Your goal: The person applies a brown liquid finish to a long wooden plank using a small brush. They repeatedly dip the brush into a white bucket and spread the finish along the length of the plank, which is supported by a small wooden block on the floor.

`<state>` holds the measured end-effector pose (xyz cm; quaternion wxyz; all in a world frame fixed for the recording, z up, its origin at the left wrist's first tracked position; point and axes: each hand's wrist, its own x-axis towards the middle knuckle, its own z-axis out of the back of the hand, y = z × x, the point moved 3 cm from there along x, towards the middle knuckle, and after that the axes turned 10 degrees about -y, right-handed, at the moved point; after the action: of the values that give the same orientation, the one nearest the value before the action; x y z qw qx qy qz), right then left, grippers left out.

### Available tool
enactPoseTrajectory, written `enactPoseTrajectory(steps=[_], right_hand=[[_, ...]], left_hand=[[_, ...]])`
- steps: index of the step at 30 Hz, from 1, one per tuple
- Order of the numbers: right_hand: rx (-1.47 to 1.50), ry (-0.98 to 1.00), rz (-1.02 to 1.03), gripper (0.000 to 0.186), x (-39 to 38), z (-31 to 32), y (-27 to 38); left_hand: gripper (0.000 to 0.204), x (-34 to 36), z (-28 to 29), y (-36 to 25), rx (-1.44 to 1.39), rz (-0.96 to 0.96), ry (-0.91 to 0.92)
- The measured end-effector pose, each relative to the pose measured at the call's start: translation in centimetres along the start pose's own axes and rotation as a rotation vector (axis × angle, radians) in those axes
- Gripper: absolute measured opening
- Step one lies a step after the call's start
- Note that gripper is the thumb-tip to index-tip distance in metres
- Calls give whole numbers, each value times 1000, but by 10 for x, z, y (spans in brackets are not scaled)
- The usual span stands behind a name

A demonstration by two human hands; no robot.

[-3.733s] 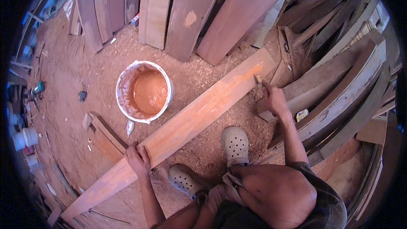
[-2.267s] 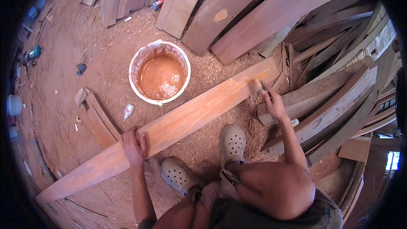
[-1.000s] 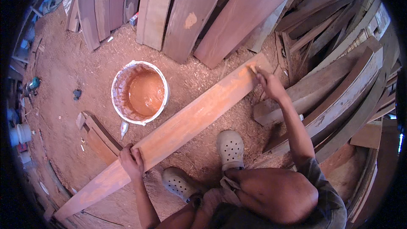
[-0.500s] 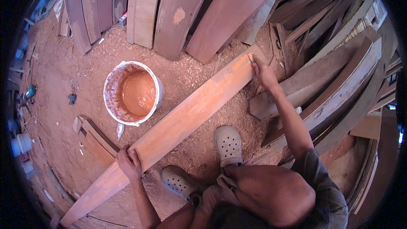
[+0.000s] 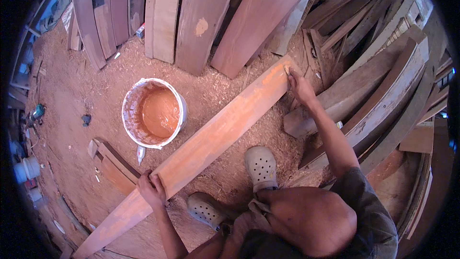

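A long wooden plank [image 5: 211, 136] runs slantwise before me, from the lower left to the upper right, its upper face smeared with orange paste. My left hand [image 5: 152, 190] grips the plank's edge toward its near end, fingers curled over the top. At the far end, my right hand [image 5: 301, 86] has its fingers pinched against the face; a small pale thing shows at the fingertips, too small to name. Left of the plank stands a white bucket [image 5: 125, 120] with orange-brown paste [image 5: 162, 114] inside.
Large curved boards [image 5: 206, 24] lean along the back. More timber [image 5: 369, 100] is stacked at the right. Short wood pieces [image 5: 115, 170] and a small white tube [image 5: 141, 153] lie beside the bucket. A power tool [image 5: 36, 113] is at the far left. Shavings cover the floor.
The whole view has shifted a little, so the bucket and plank's near end appear slightly farther right and lower. Both hands keep about the same places on the plank.
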<state>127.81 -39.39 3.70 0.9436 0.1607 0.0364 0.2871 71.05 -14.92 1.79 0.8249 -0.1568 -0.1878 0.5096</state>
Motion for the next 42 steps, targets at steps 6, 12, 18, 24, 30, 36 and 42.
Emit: enactPoseTrajectory(steps=[6, 12, 18, 24, 30, 36, 42], right_hand=[[-20, 80, 73, 39, 30, 28, -13], [-239, 203, -48, 42, 68, 15, 1], [-278, 472, -171, 38, 81, 6, 37], [-301, 592, -174, 35, 78, -2, 49], [-222, 646, -284, 35, 50, 2, 87], [-231, 737, -197, 41, 17, 3, 117], [-75, 797, -15, 48, -33, 16, 166]], left_hand=[[33, 4, 2, -6, -26, -35, -39], [30, 5, 1, -5, -21, -78, -56], [32, 4, 3, 2, 18, -44, -39], [41, 3, 2, 6, -44, -15, -18], [45, 4, 4, 10, -94, 10, -20], [46, 4, 5, 11, -133, 12, -34], [43, 2, 6, 18, -153, 16, -60]])
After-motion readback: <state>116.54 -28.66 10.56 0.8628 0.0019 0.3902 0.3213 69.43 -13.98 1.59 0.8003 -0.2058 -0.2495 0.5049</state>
